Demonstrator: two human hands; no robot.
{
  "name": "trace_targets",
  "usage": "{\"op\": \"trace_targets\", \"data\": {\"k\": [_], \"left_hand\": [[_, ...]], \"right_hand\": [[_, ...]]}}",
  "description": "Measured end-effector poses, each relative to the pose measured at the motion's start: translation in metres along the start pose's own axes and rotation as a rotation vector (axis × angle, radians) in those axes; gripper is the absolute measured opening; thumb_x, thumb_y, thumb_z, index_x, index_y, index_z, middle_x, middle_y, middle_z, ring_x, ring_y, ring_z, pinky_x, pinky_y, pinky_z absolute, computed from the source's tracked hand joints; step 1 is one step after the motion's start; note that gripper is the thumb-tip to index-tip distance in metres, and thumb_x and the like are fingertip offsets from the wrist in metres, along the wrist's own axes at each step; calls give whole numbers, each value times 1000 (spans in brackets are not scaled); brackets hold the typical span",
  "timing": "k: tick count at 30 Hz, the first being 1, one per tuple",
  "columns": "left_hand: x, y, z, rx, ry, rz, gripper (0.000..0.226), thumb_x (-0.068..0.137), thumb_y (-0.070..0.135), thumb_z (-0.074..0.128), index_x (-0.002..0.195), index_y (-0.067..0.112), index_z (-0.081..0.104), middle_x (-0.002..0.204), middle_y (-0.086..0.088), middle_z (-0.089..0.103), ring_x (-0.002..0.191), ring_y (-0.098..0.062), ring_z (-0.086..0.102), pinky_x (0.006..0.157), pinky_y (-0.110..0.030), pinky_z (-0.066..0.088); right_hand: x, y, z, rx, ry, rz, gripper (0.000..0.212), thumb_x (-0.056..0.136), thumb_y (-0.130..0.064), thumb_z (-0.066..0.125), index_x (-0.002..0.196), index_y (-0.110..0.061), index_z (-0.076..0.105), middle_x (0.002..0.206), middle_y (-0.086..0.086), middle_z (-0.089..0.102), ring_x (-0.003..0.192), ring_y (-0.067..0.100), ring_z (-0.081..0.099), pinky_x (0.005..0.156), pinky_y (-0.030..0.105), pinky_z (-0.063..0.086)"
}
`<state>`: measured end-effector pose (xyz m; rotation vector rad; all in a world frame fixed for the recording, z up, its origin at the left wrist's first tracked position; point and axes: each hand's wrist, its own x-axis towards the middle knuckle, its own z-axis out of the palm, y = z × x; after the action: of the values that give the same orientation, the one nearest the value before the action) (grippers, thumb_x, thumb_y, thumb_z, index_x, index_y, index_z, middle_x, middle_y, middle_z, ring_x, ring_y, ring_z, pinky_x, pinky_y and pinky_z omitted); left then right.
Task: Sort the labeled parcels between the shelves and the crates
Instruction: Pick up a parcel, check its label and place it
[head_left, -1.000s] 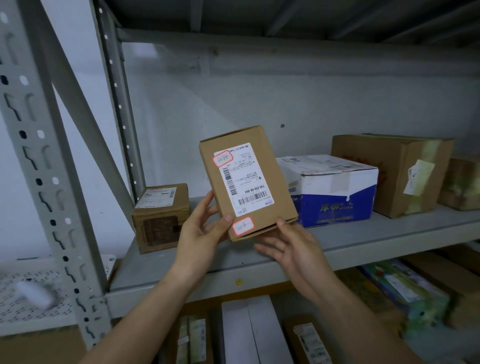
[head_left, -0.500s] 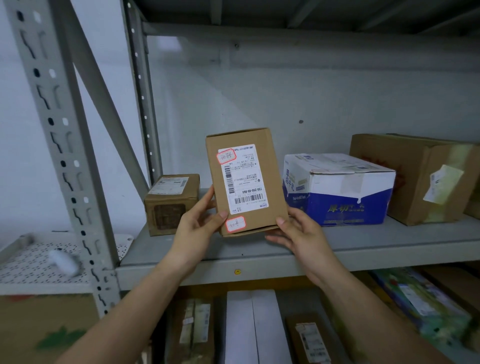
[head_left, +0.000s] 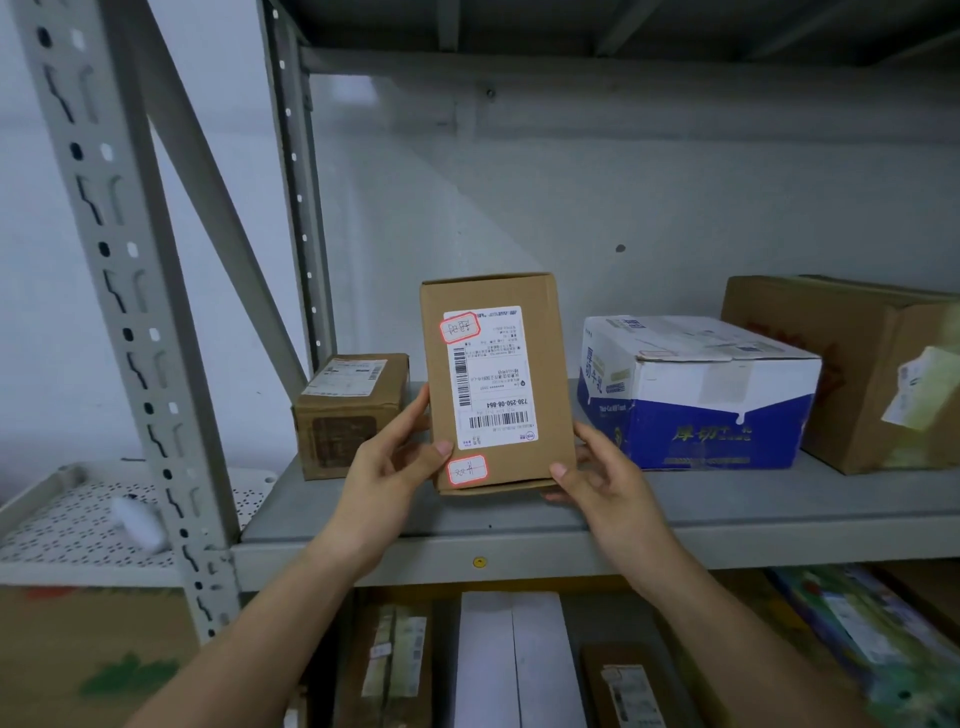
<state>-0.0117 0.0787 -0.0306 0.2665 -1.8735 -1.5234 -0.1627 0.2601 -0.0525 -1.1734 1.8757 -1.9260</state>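
Parcel (head_left: 496, 332) is a brown cardboard box held upright in mid-frame, in front of and just above the grey shelf (head_left: 727, 519); can't tell if its bottom edge touches the shelf. White shipping label (head_left: 491, 376) on the facing side, one red-bordered sticker (head_left: 460, 327) at the label's 10 o'clock corner and a second sticker (head_left: 467, 470) below it at 6 o'clock. Left hand (head_left: 389, 467) grips the parcel's lower left edge, thumb pressed on the front face just beside the lower sticker, fingers running up the side. Right hand (head_left: 602, 478) grips the lower right corner, thumb on the front edge, fingers curled under and behind. On the shelf: small brown box (head_left: 348, 415) at 9 o'clock from the parcel, white-and-blue carton (head_left: 696, 395) at 3 o'clock, big brown carton (head_left: 841, 374) further right and touching or nearly touching it. Perforated steel upright (head_left: 130, 291) at far left, with a white perforated tray (head_left: 67, 525) past it at 8 o'clock. More parcels on the level below, including a white box (head_left: 511, 660) at 6 o'clock.
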Motion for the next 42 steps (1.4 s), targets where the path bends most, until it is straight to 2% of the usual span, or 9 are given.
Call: {"op": "trace_targets", "data": {"k": [7,10,15,19,23,29,31,37,42], "left_hand": [[8,-5,-6,-23,-22,10,61,98,6,59,152,27,41,124,13,71,120,-4,63,101,-28,54],[10,-2,-5,-63,-56,46,58,98,3,56,150,25,42,109,23,74,108,5,66,87,-16,56],[6,-4,2,-123,-106,112,57,96,0,57,148,22,44,107,18,76,105,2,69,81,-10,53],[-5,-9,31,-186,-231,112,56,96,4,55,145,28,45,103,15,77,101,-2,72,78,-13,55],[-31,-9,84,-228,-382,89,54,97,3,53,144,27,44,100,22,76,98,1,72,76,-11,55],[-101,-8,196,-266,-665,58,54,96,7,55,143,32,44,99,27,75,100,3,70,86,-17,57],[-132,-8,240,-309,-746,8,54,96,3,55,142,30,45,96,27,75,98,5,70,82,-15,56],[-220,-2,367,-439,-965,-187,52,92,14,62,141,31,55,126,10,71,117,-10,67,91,-25,57],[-287,-2,454,-408,-1164,-250,52,96,7,60,137,39,55,123,6,73,116,-13,68,94,-33,55]], "right_hand": [[-8,-4,12,-107,13,-19,60,97,-15,60,133,-57,37,122,-31,63,120,2,61,102,32,52],[-16,-16,15,-180,34,-38,73,92,-19,67,133,-66,28,126,-37,58,120,-8,56,100,22,49],[-39,-26,11,-243,131,-69,83,88,-13,71,148,-49,26,130,-31,59,120,-5,58,96,14,49],[-75,-21,-6,-220,261,-55,83,83,-10,72,151,-36,32,133,-25,60,125,0,57,98,19,50],[-138,-20,-33,-204,449,-3,82,81,-3,70,152,-22,34,139,-15,59,130,7,56,102,26,50],[-267,-25,-88,-268,740,112,81,79,-15,71,149,-33,34,130,-21,64,122,6,61,100,29,52],[-313,-25,-112,-284,821,171,81,82,-12,72,150,-35,34,131,-20,63,120,6,61,99,32,54],[-437,-37,-183,-330,1027,290,80,90,-1,68,152,-36,32,137,-15,61,124,12,60,102,42,53],[-521,-38,-225,-379,1162,401,79,90,-7,70,152,-38,32,135,-19,62,123,7,60,100,35,53]]}}
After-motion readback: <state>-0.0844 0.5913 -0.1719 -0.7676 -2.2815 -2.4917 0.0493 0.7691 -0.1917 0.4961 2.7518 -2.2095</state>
